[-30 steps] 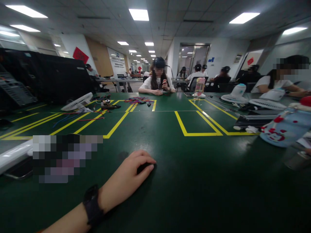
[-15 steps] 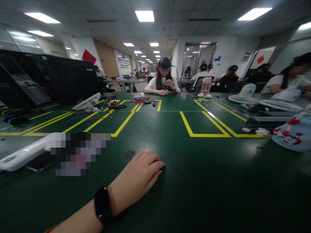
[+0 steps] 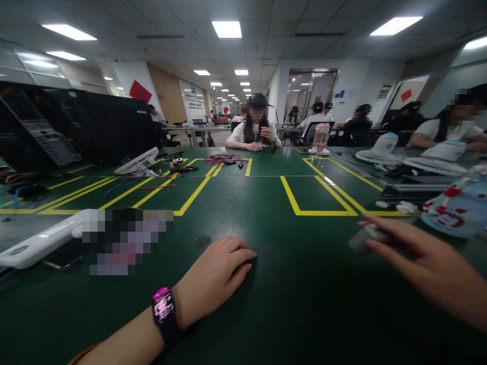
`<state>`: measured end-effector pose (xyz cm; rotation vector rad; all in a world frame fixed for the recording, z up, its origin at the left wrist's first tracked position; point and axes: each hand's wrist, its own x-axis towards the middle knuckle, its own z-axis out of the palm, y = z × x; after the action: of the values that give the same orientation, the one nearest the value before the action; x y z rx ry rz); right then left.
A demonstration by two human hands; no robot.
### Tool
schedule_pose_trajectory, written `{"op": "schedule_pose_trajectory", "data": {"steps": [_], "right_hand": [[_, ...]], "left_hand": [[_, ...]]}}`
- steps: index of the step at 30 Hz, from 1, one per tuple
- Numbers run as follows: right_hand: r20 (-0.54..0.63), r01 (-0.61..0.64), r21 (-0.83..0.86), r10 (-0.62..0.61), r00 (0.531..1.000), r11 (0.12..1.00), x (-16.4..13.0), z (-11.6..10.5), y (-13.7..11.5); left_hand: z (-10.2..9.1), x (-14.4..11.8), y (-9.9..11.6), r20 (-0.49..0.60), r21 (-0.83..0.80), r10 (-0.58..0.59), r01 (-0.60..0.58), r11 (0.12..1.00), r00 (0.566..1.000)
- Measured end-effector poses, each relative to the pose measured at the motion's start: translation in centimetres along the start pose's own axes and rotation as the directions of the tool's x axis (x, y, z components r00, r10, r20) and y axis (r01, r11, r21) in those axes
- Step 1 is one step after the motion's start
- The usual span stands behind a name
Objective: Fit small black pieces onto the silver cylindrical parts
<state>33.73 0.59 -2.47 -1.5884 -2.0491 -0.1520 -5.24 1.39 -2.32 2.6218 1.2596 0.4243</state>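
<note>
My left hand [image 3: 216,271] rests palm down on the green tabletop [image 3: 281,314], fingers loosely bent and thumb slightly apart; nothing shows in it. A black smartwatch [image 3: 163,306] with a lit pink screen is on that wrist. At the right, my right hand [image 3: 422,258] is closed on a small greyish cylinder [image 3: 365,238], pinched between thumb and fingers above the table. Motion blur hides what kind of container or part this cylinder is.
On the left lie a white device [image 3: 41,241], a dark phone [image 3: 64,256] and a blurred-out patch. Wires [image 3: 228,159], small fans and black computer cases [image 3: 102,126] stand farther back. A patterned light-blue object [image 3: 456,208] is at right. A person [image 3: 254,126] sits opposite.
My right hand has come into view from the right, holding the greyish cylinder. The watch screen has lit up. My left hand has stayed almost where it was.
</note>
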Motion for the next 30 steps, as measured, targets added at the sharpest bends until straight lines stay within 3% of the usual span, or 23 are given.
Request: {"op": "schedule_pose_trajectory", "data": {"steps": [1, 3, 5, 7, 11, 14, 18, 22, 27, 30], "right_hand": [[0.070, 0.117, 0.131, -0.127, 0.989, 0.984, 1.1, 0.9, -2.9], [0.201, 0.206, 0.329, -0.282, 0.938, 0.921, 2.3, 2.8, -8.3], [0.249, 0.217, 0.449, -0.354, 0.901, 0.867, 2.7, 4.5, -11.9], [0.243, 0.195, 0.504, -0.354, 0.903, 0.841, 2.5, 5.7, -13.6], [0.234, 0.021, 0.610, -0.206, 0.950, 0.792, 1.9, 7.0, -13.4], [0.273, -0.066, 0.680, -0.169, 0.947, 0.730, 1.9, 7.4, -13.0], [0.308, -0.109, 0.702, -0.162, 0.937, 0.704, 2.3, 7.2, -13.2], [0.297, -0.077, 0.649, -0.159, 0.941, 0.757, 2.3, 6.5, -13.3], [0.260, -0.038, 0.601, -0.151, 0.954, 0.798, 1.9, 6.7, -13.2], [0.239, 0.015, 0.582, -0.189, 0.952, 0.813, 1.8, 6.8, -13.0]], "left_hand": [[0.0, 0.0, 0.0, 0.002, 0.002, -0.001, 0.001, 1.000, 1.000], [0.1, -0.1, 0.0, 0.010, 0.005, 0.001, -0.001, 1.000, 1.000], [0.1, -0.3, -0.1, 0.007, -0.005, 0.002, -0.002, 1.000, 1.000], [0.0, -0.2, -0.1, -0.022, -0.046, -0.012, 0.011, 0.999, 1.000], [-0.4, 1.0, 1.0, -0.123, -0.204, -0.029, 0.003, 0.979, 0.992], [-0.8, 2.8, 2.6, -0.150, -0.319, 0.005, -0.053, 0.946, 0.989], [-1.1, 4.3, 3.5, -0.204, -0.428, -0.022, -0.069, 0.901, 0.979], [-1.1, 4.1, 2.2, -0.280, -0.466, -0.141, -0.006, 0.885, 0.950], [0.8, 3.0, 0.7, -0.079, -0.317, -0.110, 0.080, 0.945, 0.991], [1.8, 2.9, 0.5, -0.039, -0.210, -0.067, 0.058, 0.976, 0.997]]}}
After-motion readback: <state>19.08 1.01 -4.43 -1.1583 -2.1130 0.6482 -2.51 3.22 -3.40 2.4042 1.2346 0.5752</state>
